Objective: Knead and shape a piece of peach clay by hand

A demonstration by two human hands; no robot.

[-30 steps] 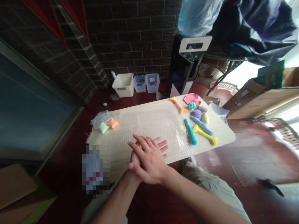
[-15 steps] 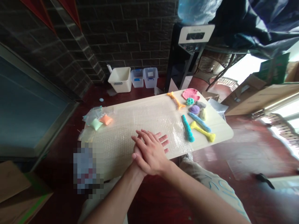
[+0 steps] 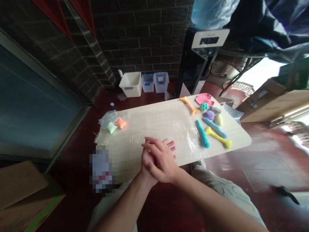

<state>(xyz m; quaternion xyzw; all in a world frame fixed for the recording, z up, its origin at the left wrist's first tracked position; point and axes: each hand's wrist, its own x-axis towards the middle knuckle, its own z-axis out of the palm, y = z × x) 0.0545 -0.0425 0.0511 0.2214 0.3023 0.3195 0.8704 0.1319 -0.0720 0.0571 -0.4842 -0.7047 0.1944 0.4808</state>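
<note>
My right hand (image 3: pixel 164 159) lies across my left hand (image 3: pixel 146 158), palm to palm, over the near edge of the table. The right fingers stretch up and left over the left hand. Past the right hand's far side, the left fingertips show, spread apart. I cannot see whether anything lies between the palms. Nearest on the right are a teal clay stick (image 3: pixel 202 134), a yellow bone-shaped clay piece (image 3: pixel 218 138) and a blue clay roll (image 3: pixel 214 127). To the left, a green packet (image 3: pixel 111 128) and an orange packet (image 3: pixel 120 123) lie by clear plastic bags (image 3: pixel 107 119).
Bubble wrap (image 3: pixel 159 120) covers much of the pale table (image 3: pixel 241 138). An orange clay piece (image 3: pixel 190 105), pink clay (image 3: pixel 204 99), a purple lump (image 3: pixel 209 114) and other clay lie at the far right. Beyond stand plastic bins (image 3: pixel 130 84) and a water dispenser (image 3: pixel 195 61).
The view has shifted, so the table and room sit further right. My hands stay pressed together, and the right fingers have slid slightly over the left hand. The clay pieces keep their places.
</note>
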